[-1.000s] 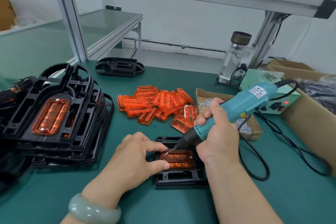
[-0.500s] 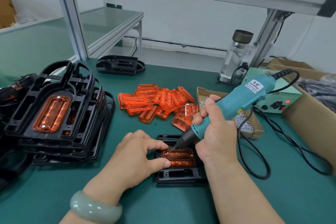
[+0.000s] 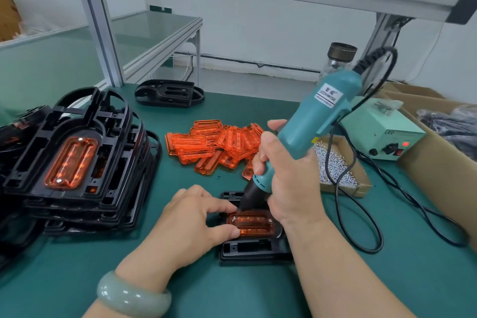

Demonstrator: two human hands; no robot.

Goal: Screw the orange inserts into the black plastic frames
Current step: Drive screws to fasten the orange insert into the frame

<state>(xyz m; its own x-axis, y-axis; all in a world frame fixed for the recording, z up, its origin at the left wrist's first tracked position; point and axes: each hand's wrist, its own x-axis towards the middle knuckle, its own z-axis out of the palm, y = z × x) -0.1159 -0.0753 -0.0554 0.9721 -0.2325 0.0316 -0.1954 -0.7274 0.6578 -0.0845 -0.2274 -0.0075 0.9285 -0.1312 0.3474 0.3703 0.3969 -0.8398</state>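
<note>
Our right hand grips the driver, its bit down at the left end of the insert, which sits in the frame on the table. Our left hand pinches that end between thumb and forefinger. Both hands hide the frame's far part, and we can barely make out the screw under the bit.

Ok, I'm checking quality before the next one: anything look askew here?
The screw at the insert's left end seems to lean sideways rather than stand upright under the driver tip. Nothing else stands out.
</note>
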